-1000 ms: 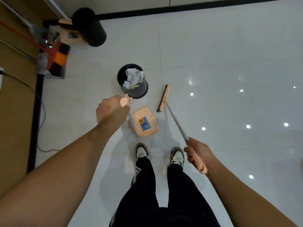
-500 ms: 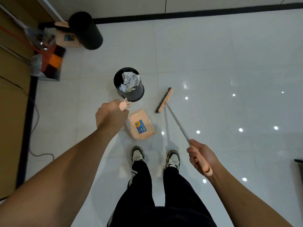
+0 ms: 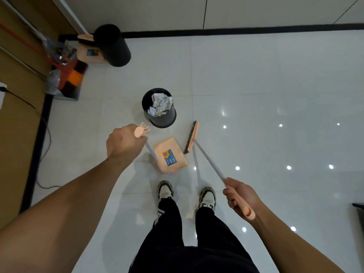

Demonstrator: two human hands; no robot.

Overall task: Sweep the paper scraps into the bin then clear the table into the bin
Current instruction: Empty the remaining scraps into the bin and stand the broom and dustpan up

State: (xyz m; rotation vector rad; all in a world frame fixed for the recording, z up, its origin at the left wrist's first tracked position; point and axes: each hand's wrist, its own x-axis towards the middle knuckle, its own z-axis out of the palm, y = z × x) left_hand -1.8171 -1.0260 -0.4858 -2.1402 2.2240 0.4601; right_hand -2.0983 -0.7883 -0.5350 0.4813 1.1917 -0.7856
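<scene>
The bin (image 3: pixel 159 108) stands upright on the white tiled floor (image 3: pixel 275 85), just beyond the person's feet, and holds crumpled paper scraps (image 3: pixel 160 104) up to its rim. Nearer, just right of the left hand, the peach dustpan (image 3: pixel 171 155) is close to the bin but apart from it. The left hand (image 3: pixel 124 141) grips the top of the dustpan's handle, fingers curled round it. To the right, the broom (image 3: pixel 192 137) has its head just beside the dustpan's right edge. The right hand (image 3: pixel 239 196) grips the peach end of the broom handle, fingers wrapped round it. Far left, a second black bin (image 3: pixel 112 45) lies tilted beside another dustpan (image 3: pixel 89 53) against the wall.
</scene>
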